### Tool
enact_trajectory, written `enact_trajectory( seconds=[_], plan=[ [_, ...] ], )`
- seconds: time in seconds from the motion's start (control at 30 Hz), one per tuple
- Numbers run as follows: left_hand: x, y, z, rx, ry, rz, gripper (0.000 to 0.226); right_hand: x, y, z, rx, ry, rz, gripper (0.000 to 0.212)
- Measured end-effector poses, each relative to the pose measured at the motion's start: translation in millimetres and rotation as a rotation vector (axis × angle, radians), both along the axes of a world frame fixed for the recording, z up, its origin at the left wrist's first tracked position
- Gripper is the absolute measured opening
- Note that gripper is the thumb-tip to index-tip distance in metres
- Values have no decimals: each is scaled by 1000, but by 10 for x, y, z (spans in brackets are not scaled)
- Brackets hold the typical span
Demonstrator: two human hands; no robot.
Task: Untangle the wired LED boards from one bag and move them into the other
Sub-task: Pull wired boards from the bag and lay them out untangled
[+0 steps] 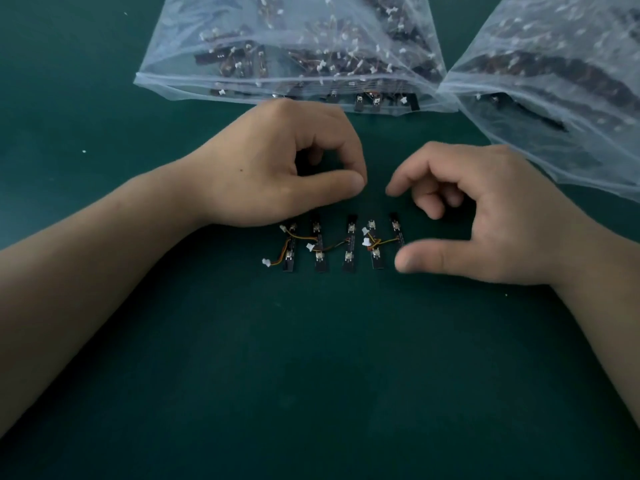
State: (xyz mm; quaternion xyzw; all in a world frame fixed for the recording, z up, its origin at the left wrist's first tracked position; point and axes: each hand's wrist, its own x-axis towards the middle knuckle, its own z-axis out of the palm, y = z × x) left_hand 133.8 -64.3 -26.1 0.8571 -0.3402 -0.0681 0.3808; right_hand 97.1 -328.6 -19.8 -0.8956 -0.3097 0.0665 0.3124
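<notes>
1. The left hand (277, 168) arches above the surface (346, 375), its grip closed thumb to forefinger, with nothing visible in it.
2. The right hand (485, 220) curves loosely, grip spread.
3. Five LED boards (349, 244) lie in a row near both hands.

Table (311, 375) plain dark green. LED boards (349, 244) black with silvery-white LEDs; connectors (266, 262) white; wires (332, 244) orange, yellow, red. Far bag (166, 57) and right bag (571, 157) translucent pale blue-white, contents dark brown-black flecked white.
</notes>
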Motion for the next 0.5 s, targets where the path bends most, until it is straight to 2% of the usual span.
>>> enact_trajectory(
  seconds=[0.13,0.27,0.37,0.5],
  plan=[
    [19,20,3,-127,-65,201,12,19,8,-76,82,-60,-112,41],
    [40,-4,5,-184,-161,445,15,65,43,-130,15,-225,-181,29],
    [80,5,-3,-154,-212,601,19,103,76,-147,-5,-349,-190,26],
    [110,21,-14,8,-189,607,24,161,164,-165,-76,-345,-221,39]
  ],
)
